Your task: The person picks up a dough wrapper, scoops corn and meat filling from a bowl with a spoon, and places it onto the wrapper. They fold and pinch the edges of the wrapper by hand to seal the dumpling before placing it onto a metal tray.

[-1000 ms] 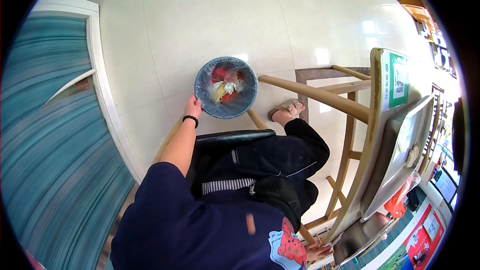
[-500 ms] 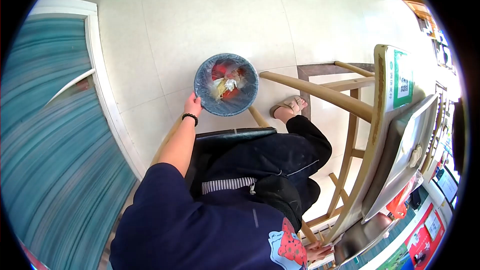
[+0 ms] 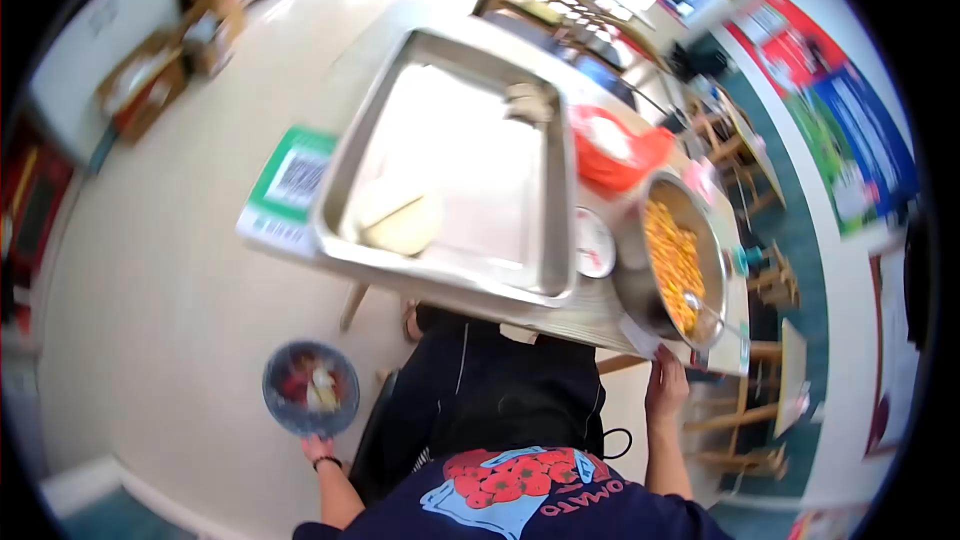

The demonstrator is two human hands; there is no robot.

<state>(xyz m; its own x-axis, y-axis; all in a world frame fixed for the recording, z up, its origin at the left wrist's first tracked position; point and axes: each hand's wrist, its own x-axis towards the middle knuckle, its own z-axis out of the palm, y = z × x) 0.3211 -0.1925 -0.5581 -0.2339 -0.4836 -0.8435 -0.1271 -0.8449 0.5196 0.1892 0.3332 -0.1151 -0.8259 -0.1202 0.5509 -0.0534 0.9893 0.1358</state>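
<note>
Seated person between a waste bin on the floor and a loaded table

The left hand [image 3: 318,447] touches the rim of the waste bin [image 3: 310,387]; the right hand [image 3: 666,387] is at the table [image 3: 590,315] edge, beside a pot of yellow filling [image 3: 672,262]. A steel tray [image 3: 455,165] holding dough [image 3: 400,222] fills the table's middle, with a red bag [image 3: 612,145] behind the pot.

Left hand [image 3: 316,447] lowered, fingers curled, right hand [image 3: 666,387] raised, fingers extended

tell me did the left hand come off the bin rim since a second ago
No. The left hand still sits at the rim of the bin, as before; only the camera swung up toward the tray.
</note>
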